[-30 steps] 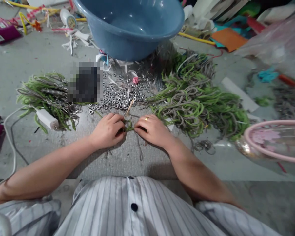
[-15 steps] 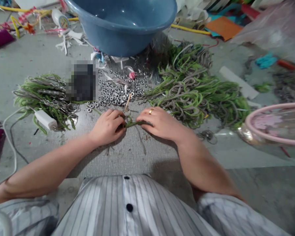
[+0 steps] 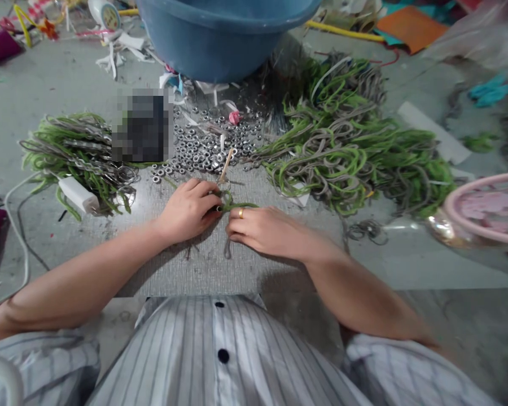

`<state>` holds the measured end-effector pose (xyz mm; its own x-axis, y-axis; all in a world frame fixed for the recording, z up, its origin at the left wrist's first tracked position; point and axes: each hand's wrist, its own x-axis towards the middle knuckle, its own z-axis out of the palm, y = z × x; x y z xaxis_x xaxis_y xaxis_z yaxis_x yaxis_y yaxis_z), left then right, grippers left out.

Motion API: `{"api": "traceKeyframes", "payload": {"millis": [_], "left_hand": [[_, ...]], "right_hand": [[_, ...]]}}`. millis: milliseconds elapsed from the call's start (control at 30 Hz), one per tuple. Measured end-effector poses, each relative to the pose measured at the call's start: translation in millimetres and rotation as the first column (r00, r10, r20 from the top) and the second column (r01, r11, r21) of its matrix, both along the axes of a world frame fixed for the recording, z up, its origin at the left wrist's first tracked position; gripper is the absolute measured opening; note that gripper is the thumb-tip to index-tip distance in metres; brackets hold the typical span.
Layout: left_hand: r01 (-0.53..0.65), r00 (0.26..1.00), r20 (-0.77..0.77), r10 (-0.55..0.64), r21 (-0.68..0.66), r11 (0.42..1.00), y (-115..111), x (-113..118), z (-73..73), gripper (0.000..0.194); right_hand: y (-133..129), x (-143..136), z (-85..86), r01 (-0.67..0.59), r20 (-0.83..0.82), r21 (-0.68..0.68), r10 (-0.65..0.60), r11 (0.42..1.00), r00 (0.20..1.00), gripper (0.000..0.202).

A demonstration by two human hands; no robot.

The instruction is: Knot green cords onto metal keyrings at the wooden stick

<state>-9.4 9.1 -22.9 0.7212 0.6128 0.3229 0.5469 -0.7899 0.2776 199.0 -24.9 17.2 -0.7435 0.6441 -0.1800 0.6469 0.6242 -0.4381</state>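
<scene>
My left hand (image 3: 192,210) is closed, its thumb and fingers pinching a green cord (image 3: 246,205) near a small knotted spot. Close beside it, my right hand (image 3: 267,230), with a gold ring on one finger, has its fingertips closed at a grey cord (image 3: 227,248) whose lower part hangs below them. The green cord's other end passes above the right fingers. Just beyond the fingertips, a thin wooden stick (image 3: 226,164) stands tilted above a metal ring. The fingers partly hide the knot.
Many small metal nuts (image 3: 190,152) lie ahead of my hands, before a blue basin (image 3: 228,48). A large heap of green and grey cords (image 3: 342,141) is on the right. Cords with chains (image 3: 76,141) and a white block with a cable (image 3: 78,194) are on the left.
My right hand has shifted down and left, from the green cord to the grey cord. The grey cord's hanging part looks shorter. The view has tilted slightly downward.
</scene>
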Motion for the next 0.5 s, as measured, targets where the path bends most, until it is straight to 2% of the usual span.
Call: {"api": "traceKeyframes", "payload": {"millis": [67,133,200,267,333,500], "left_hand": [[0.002,1.0,-0.005,-0.002,-0.01,1.0,0.1,-0.1,0.1,0.017],[-0.001,1.0,-0.02,0.0,-0.024,1.0,0.5,-0.1,0.3,0.02],[-0.012,0.999,-0.035,0.011,-0.033,0.999,1.2,-0.1,0.4,0.023],[-0.023,0.999,-0.034,0.022,-0.04,0.999,1.9,0.1,0.2,0.023],[-0.029,0.999,-0.023,0.028,-0.042,0.999,2.4,0.5,0.2,0.022],[-0.037,0.998,-0.051,0.035,-0.041,0.998,2.5,1.9,1.3,0.02]], "right_hand": [[0.1,-0.8,-6.7,0.056,-0.189,0.024,-0.05,0.998,0.981,0.015],[0.7,-2.9,-14.9,0.157,-0.398,0.008,-0.141,0.988,0.907,0.016],[1.8,-6.0,-23.3,0.281,-0.513,-0.02,-0.251,0.959,0.821,0.014],[3.6,-8.7,-30.4,0.388,-0.54,-0.025,-0.339,0.921,0.771,0.013],[5.8,-10.3,-35.3,0.451,-0.527,-0.007,-0.387,0.892,0.757,0.013],[10.9,-11.0,-40.8,0.501,-0.417,0.087,-0.426,0.861,0.803,0.013]]}}
